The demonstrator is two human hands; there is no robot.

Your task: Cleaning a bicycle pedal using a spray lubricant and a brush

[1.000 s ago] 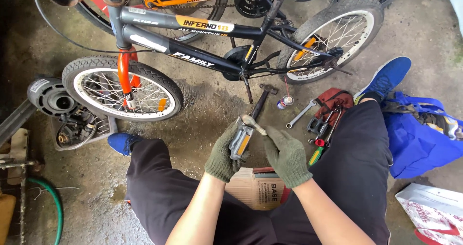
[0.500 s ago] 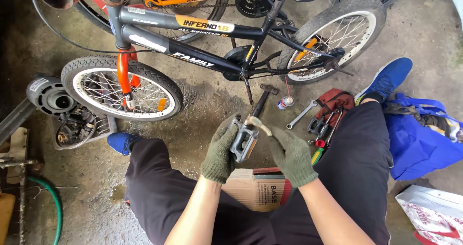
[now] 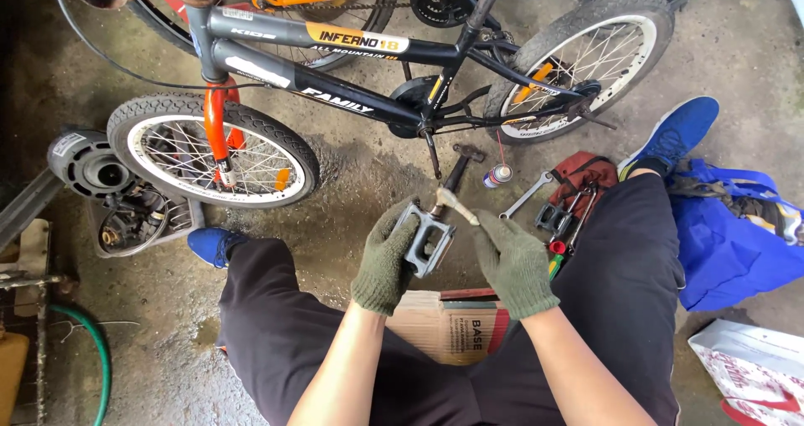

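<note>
I sit on the ground with both knees spread, wearing green knit gloves. My left hand (image 3: 387,258) grips a grey bicycle pedal (image 3: 425,240) by its left edge, held tilted in front of me. My right hand (image 3: 509,260) pinches a small pale tool or rag-wrapped piece (image 3: 452,201) against the pedal's top end. A small black child's bicycle (image 3: 352,99) with an orange fork stands just ahead, its bare crank arm (image 3: 430,151) pointing down toward the pedal.
A hammer (image 3: 459,165) and a small spray can (image 3: 499,175) lie under the crank. A wrench (image 3: 526,196), a second pedal (image 3: 553,218), a red tool pouch (image 3: 581,175) and screwdrivers lie at right. Blue bag (image 3: 737,242) far right, cardboard box (image 3: 456,324) between my legs, motor parts (image 3: 92,165) left.
Both hands have turned the pedal from edge-on to a flatter, more face-up tilt. My right hand's fingers shifted to the pale piece at the pedal's top end.
</note>
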